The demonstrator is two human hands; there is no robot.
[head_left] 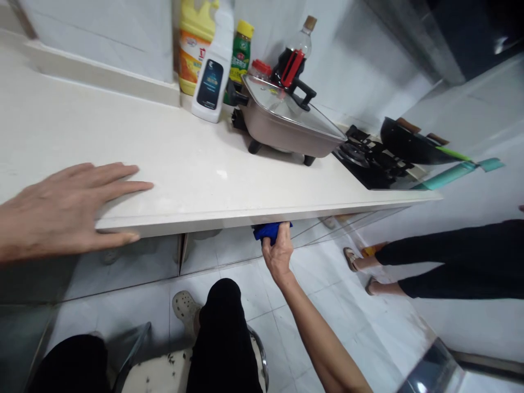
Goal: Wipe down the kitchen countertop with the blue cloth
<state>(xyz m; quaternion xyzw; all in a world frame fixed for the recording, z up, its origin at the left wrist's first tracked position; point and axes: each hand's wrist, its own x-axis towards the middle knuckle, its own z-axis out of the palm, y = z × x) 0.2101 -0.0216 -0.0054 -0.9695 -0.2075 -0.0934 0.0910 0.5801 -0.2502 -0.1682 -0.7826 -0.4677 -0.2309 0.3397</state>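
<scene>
My left hand [77,204] rests on the front edge of the white countertop [172,180], fingers spread flat on top and thumb over the front lip. Below that edge, further right, my right hand [279,254] grips a blue cloth [268,231] against the cabinet front [229,248]. Part of the cloth is hidden by the counter lip and my fingers. On the counter beyond stands a brownish-pink electric pan [290,128] with a glass lid [282,101], apart from both hands.
A white spray bottle [212,71], a yellow jug [192,41] and a green bottle [241,52] stand against the wall. A gas stove [368,164] holds a black wok [409,144]. Another person's dark-trousered legs [458,259] are at right. Below me is a patterned stool [159,374].
</scene>
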